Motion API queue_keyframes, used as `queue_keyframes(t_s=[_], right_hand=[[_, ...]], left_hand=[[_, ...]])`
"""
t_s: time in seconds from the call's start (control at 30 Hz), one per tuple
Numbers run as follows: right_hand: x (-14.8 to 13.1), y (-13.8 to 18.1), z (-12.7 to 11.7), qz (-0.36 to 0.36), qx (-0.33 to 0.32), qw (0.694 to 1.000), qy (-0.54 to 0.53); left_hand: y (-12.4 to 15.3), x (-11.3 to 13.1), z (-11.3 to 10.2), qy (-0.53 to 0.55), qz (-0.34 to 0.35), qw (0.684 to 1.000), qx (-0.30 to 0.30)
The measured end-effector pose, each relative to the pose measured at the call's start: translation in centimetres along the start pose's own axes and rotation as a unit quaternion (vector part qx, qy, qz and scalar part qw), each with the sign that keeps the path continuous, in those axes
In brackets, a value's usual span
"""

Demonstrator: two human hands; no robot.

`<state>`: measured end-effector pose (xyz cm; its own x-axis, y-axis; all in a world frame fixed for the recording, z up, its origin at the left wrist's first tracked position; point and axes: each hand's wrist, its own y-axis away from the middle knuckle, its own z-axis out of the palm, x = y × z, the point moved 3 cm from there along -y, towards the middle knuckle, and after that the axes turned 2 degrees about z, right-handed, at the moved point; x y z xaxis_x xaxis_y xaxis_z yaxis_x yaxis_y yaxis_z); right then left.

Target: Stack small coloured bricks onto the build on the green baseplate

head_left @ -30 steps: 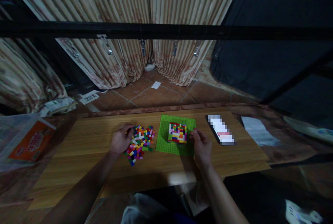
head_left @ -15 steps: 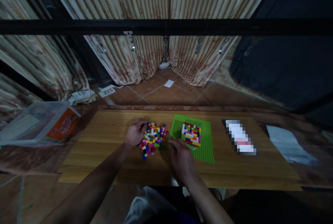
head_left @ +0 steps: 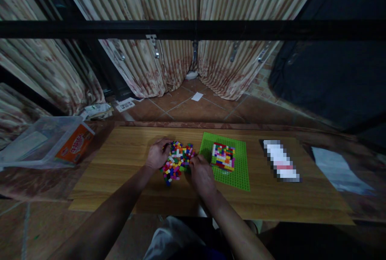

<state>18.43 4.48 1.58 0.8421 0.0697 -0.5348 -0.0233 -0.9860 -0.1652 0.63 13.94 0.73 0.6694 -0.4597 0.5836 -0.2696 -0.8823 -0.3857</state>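
1. Now I see the left hand (head_left: 157,154) at the brick pile's (head_left: 176,162) left edge, fingers curled.
2. Right hand (head_left: 201,173) touches the pile's right edge; I cannot tell if its fingers pinch anything.
3. Pile lies on the table (head_left: 120,159), just beside the baseplate (head_left: 239,173).

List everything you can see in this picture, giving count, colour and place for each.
loose bricks: one pile, many colours, table middle.
baseplate: one, green, right of the pile.
built block: one, multicoloured, on the baseplate.
table: one, brown wood, under them.
bin: one, clear, left of the table.
curtains: several, striped beige, behind.
left hand: one, pile's left edge.
right hand: one, pile's right edge.
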Motion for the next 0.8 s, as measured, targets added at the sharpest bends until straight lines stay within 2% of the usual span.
queue_keyframes(t_s=[0.2,0.4,0.57,0.8], right_hand=[[0.3,2.4,-2.4,0.015,0.053,0.984,-0.170],[4.2,4.8,-5.4,0.078,0.128,0.958,-0.244],[7.5,4.8,-7.7,0.119,0.203,0.950,-0.207],[8.1,3.2,-8.5,0.145,0.190,0.969,-0.066]], left_hand=[[0.0,-0.2,0.0,0.001,0.005,1.000,0.004],[0.0,-0.4,0.0,-0.006,0.005,1.000,-0.003],[-0.1,-0.6,0.1,-0.005,0.002,1.000,-0.006],[-0.1,-0.7,0.1,-0.010,-0.001,1.000,-0.007]])
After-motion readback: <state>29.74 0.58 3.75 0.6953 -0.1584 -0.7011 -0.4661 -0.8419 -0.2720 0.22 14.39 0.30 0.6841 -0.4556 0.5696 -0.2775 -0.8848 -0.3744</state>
